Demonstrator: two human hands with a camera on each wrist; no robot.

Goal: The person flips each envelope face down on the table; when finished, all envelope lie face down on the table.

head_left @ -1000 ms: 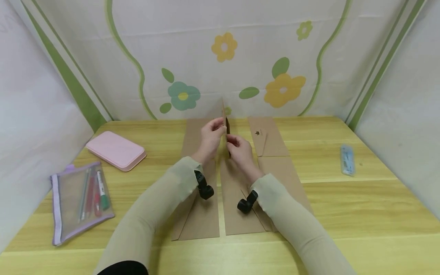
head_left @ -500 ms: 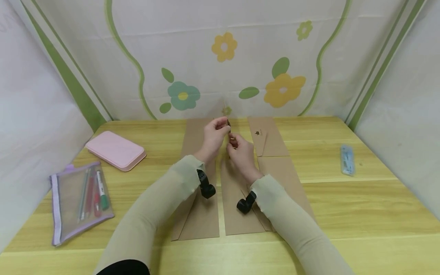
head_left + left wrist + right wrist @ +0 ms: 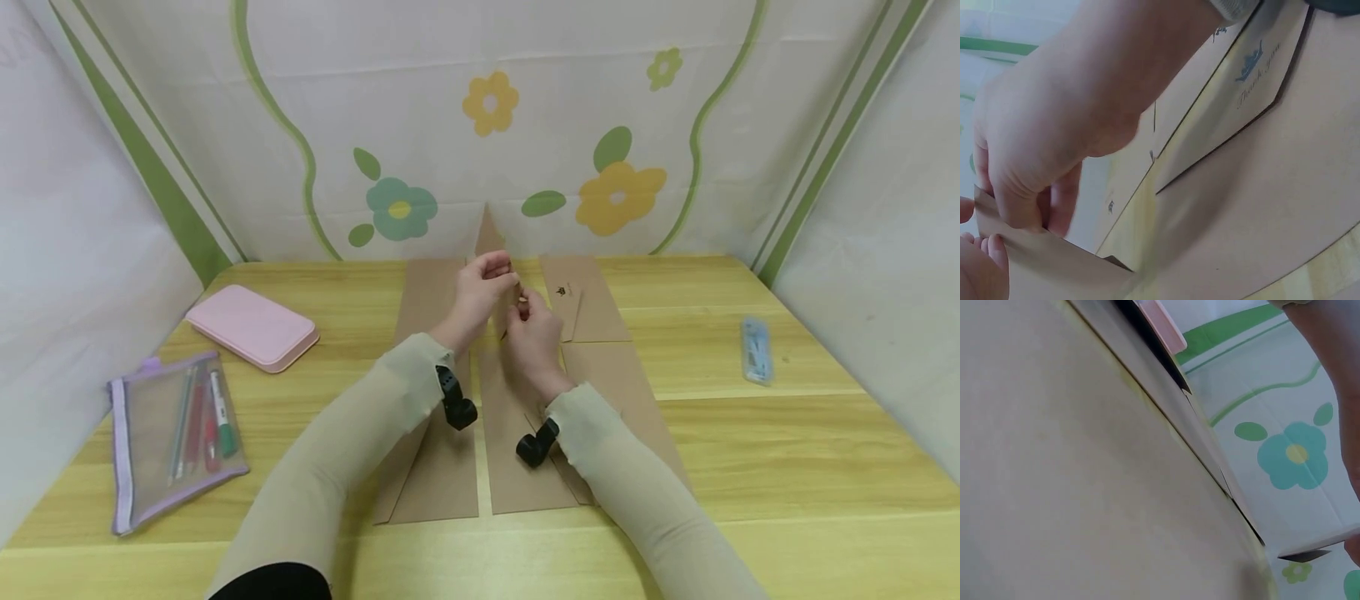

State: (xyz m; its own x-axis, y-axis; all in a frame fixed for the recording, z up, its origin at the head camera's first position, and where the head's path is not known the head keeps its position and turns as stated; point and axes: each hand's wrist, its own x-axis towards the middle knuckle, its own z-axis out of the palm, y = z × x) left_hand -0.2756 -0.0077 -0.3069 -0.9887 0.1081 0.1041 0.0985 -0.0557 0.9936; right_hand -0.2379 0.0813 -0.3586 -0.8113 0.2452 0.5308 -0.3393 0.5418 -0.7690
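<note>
Between my hands stands a brown kraft-paper envelope (image 3: 489,232), upright and angled, its pointed top seen against the back cloth. My left hand (image 3: 480,296) pinches its upper edge. Just lower and to the right, my right hand (image 3: 534,335) also pinches the edge. The left wrist view shows my right hand (image 3: 1054,112) bent over the envelope's edge (image 3: 1054,262), with left-hand fingers (image 3: 988,262) at the lower left. Flat underneath lie more kraft envelopes (image 3: 442,483); one flap (image 3: 1257,78) bears a crown and "Thank you". The right wrist view is mostly filled by brown paper (image 3: 1085,462).
A pink case (image 3: 253,327) lies at the left on the wooden table (image 3: 787,450). In front of it is a mesh zip pouch (image 3: 153,433) with pens inside. A small pale-blue item (image 3: 757,350) lies at the right. Flowered cloth (image 3: 420,100) closes off the back.
Both hands have shifted slightly to the right. The held envelope has turned from nearly edge-on, so more of its face shows. The flat envelopes have stayed put.
</note>
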